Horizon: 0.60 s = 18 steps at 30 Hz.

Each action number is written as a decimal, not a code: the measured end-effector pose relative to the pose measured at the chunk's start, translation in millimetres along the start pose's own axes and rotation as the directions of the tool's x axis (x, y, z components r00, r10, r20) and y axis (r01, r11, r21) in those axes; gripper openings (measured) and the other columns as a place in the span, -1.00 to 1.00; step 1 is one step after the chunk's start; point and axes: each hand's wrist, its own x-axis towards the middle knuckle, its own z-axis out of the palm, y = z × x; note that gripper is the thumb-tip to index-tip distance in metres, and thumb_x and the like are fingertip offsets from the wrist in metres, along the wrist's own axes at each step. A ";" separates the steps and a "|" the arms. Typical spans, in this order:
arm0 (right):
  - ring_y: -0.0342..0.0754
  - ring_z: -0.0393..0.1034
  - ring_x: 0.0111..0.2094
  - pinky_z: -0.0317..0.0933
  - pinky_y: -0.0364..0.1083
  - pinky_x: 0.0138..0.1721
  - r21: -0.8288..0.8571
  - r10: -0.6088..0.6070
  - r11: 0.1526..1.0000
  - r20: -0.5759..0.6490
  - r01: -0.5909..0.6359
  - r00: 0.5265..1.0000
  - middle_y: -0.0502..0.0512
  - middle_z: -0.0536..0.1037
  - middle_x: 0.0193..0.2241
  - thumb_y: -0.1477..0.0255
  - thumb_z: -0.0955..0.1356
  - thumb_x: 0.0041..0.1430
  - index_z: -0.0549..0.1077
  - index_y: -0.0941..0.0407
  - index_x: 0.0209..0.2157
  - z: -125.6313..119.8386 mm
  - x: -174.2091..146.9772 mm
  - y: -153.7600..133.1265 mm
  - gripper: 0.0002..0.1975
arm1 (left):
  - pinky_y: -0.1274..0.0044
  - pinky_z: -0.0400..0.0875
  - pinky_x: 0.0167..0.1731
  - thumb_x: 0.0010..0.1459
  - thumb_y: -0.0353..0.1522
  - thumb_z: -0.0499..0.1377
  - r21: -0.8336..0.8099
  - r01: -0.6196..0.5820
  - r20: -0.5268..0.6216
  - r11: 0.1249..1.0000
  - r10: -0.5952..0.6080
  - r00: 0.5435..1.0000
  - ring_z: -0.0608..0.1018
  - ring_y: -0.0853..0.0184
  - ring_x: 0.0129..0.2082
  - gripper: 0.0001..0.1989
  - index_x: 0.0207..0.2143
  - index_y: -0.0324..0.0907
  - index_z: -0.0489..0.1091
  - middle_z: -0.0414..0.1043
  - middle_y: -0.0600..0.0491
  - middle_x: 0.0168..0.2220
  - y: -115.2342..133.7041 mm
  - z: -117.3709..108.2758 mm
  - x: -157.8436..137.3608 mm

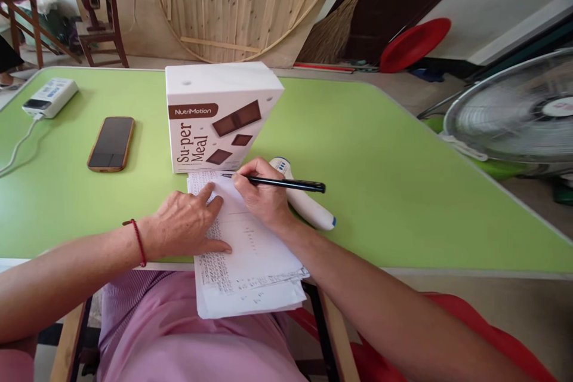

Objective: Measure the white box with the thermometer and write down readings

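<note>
A stack of paper sheets [268,250] covered partly in handwriting lies at the table's near edge, its lower end jutting out over my lap. My left hand [190,221] rests on the sheets with fingers spread, holding nothing. In my right hand [262,197] is a black pen [290,184], gripped between thumb and fingers with its tip at the top of the page. Just behind the paper stands a white box [215,119] printed "NutriMotion Su-per Meal". A white handheld device [311,209] with a blue end lies beside my right hand, partly hidden by it.
On the green table [380,191] a smartphone [111,143] lies left of the box. A white power bank [51,97] with a cable sits at the far left. An electric fan [514,107] stands off the right edge. A wooden chair [96,30] is beyond the table.
</note>
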 end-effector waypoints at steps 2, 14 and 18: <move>-0.12 0.30 -0.60 0.26 -0.12 -0.53 0.035 -0.010 0.999 0.015 0.010 1.000 -0.09 0.43 -0.62 0.39 0.32 0.10 0.30 0.01 -0.47 -7.1 0.0 -8.0 -0.89 | 0.37 0.37 -0.55 0.22 0.13 0.15 -0.006 0.004 0.002 1.000 -0.004 1.000 0.63 0.11 -0.36 -0.31 0.06 -0.30 0.36 0.26 -0.28 0.25 -0.1 0.5 0.1; 0.14 0.58 -0.18 0.50 0.09 -0.22 -0.099 -0.227 0.950 0.434 0.297 0.872 0.15 0.65 -0.23 0.39 0.48 0.20 0.43 0.03 -0.16 -56.2 -47.6 -13.4 -0.78 | 0.44 0.30 -0.54 0.28 -0.12 0.14 -0.194 -0.065 -0.302 0.979 0.004 0.953 0.55 0.26 -0.45 -0.68 -0.24 -0.22 0.41 0.53 -0.03 -0.28 -17.9 4.6 1.0; 0.22 0.55 -0.05 0.49 0.19 -0.13 -0.084 -0.218 0.955 0.454 0.285 0.864 0.22 0.62 -0.08 0.41 0.54 0.10 0.35 0.01 -0.12 -55.7 -59.3 -10.1 -0.61 | 0.40 0.39 -0.37 0.33 -0.09 0.05 -0.433 -0.059 -0.781 0.899 -0.342 0.523 0.47 0.32 -0.36 -0.71 -0.24 -0.14 0.27 0.41 0.01 -0.33 -47.1 3.1 1.4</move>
